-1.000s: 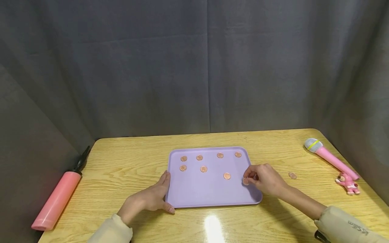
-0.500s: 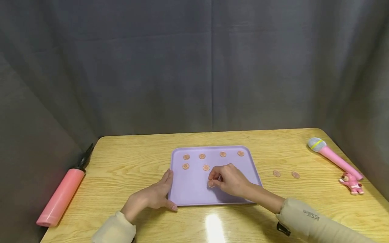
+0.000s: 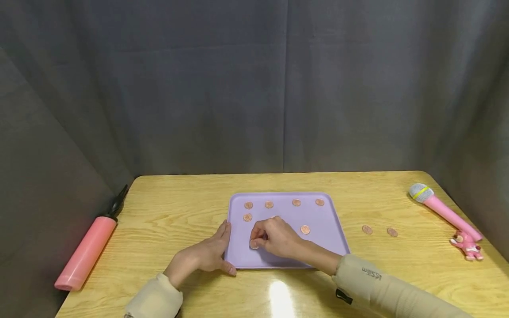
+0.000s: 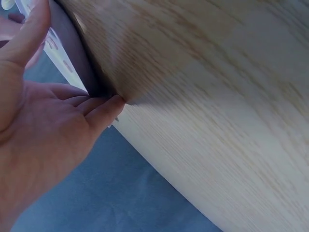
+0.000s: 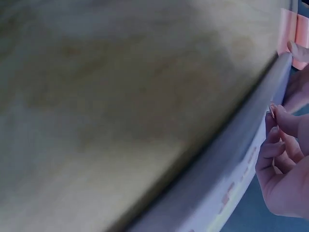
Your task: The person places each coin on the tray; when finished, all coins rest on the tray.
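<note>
My right hand pinches a copper-coloured coin between thumb and fingertips, over the front left part of a lilac tray. In the right wrist view the pinched coin shows edge-on. My left hand lies along the tray's left edge, fingers fairly straight and thumb at the front corner; the left wrist view shows its fingers against the tray's outer side. Several coins lie flat on the tray: a back row, one coin before it at left, and another right of centre. My right hand hides part of the tray.
Two more coins, one nearer and one farther right, lie on the wooden table. At right are a pink toy microphone and a pink bear figurine. A pink hand pump lies at the left edge.
My right hand has carried the pinched coin leftward across the tray from its right side. A coin right of centre shows again behind it. My left hand stays at the tray's edge.
</note>
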`<state>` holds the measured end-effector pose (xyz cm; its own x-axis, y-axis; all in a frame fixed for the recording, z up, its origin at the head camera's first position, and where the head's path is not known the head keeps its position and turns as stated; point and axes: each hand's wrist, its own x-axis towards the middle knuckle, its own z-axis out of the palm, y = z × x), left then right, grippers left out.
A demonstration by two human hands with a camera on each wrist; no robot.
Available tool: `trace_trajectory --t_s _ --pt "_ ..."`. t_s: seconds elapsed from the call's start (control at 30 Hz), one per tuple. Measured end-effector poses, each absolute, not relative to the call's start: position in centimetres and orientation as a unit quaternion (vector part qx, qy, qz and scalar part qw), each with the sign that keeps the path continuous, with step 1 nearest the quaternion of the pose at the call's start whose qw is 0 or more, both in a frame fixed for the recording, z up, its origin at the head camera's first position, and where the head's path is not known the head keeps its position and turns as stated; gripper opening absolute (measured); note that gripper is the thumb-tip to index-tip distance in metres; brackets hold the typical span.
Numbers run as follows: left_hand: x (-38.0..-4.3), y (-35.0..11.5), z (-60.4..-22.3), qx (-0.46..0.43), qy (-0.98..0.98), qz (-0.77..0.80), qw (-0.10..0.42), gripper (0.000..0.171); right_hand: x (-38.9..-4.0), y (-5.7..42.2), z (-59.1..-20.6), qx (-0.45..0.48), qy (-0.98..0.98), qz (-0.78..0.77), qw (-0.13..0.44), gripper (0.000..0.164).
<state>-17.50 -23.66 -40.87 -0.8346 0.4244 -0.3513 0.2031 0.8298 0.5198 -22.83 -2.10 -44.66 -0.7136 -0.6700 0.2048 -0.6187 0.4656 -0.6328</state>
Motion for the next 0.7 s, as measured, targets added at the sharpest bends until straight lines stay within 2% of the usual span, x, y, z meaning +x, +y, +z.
trace_trajectory --t_s 0.17,0.7 --pt "-17.4 -23.6 -40.8 0.170 0.930 0.230 0.230 0.119 -22.7 -2.5 -45.3 -0.373 0.856 -0.357 0.038 0.009" --pt "-17.5 -23.7 -41.3 0.172 0.929 0.234 0.229 0.118 -22.5 -2.6 -46.5 -0.390 0.857 -0.336 -0.014 0.011"
